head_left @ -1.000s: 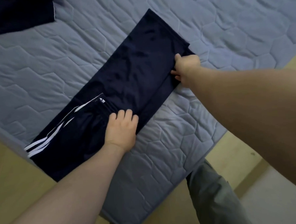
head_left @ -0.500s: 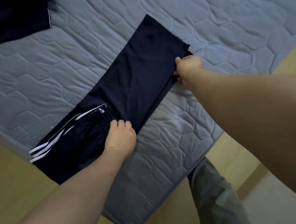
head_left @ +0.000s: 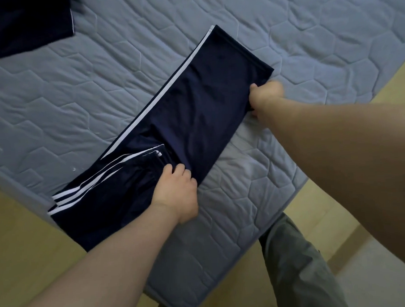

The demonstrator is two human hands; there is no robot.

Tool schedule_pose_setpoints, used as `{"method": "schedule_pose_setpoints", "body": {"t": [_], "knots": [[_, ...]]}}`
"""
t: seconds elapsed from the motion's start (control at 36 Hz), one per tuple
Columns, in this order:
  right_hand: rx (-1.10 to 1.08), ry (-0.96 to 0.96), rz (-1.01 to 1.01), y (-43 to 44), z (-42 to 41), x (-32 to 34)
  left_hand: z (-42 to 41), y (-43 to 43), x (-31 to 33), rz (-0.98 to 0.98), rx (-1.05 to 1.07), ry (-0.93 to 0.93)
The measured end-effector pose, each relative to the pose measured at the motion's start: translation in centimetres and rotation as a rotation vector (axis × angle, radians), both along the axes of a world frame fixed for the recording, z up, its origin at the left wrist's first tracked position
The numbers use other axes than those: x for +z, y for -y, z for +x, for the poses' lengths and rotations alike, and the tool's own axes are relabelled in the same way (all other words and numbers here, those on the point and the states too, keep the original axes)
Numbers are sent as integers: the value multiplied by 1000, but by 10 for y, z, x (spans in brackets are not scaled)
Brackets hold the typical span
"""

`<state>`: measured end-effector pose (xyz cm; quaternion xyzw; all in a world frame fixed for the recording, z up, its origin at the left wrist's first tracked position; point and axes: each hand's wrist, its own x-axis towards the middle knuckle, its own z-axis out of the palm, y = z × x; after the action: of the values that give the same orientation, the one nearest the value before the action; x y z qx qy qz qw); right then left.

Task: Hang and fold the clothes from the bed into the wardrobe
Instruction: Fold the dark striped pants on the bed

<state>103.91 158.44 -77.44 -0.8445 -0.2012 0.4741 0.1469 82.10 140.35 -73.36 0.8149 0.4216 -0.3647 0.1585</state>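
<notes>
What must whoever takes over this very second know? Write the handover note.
Left hand: fingers pinch the navy track trousers with white side stripes at their near edge, mid-length.
Right hand: grips the same edge, towards the far end.
Done: trousers folded lengthwise, flat on the quilted grey-blue mattress, one end overhanging its edge. Another dark navy garment lies far left.
Left: fold the trousers shorter, store both; wardrobe not in view.

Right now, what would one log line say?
fold trousers on bed | left hand grips middle | right hand grips far end | dark garment apart
</notes>
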Motion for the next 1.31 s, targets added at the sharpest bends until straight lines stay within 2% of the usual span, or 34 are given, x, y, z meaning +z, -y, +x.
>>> {"method": "schedule_pose_setpoints", "body": {"t": [0.14, 0.36, 0.53, 0.67, 0.78, 0.94, 1.08, 1.31], "knots": [[8, -24, -21, -3, -3, 2, -18, -28, 10, -56, -232, -127], [4, -54, -23, -1, -3, 4, -19, -75, 18, -142, -269, -248], [-22, -145, -13, -2, 6, -2, 11, -139, 29, -52, -353, -138], [-50, -240, -6, -2, 18, -13, 55, -204, 34, 125, -253, 42], [-4, -212, -12, -5, 19, -20, 96, -247, 31, 149, -167, 125], [161, -98, 18, -9, 24, -37, 139, -287, 13, 123, -221, 95], [176, -100, 9, -13, 28, -40, 164, -310, -2, 173, -237, 149], [64, -339, -91, -18, 37, -32, 178, -328, -14, 77, -162, 96]]}}
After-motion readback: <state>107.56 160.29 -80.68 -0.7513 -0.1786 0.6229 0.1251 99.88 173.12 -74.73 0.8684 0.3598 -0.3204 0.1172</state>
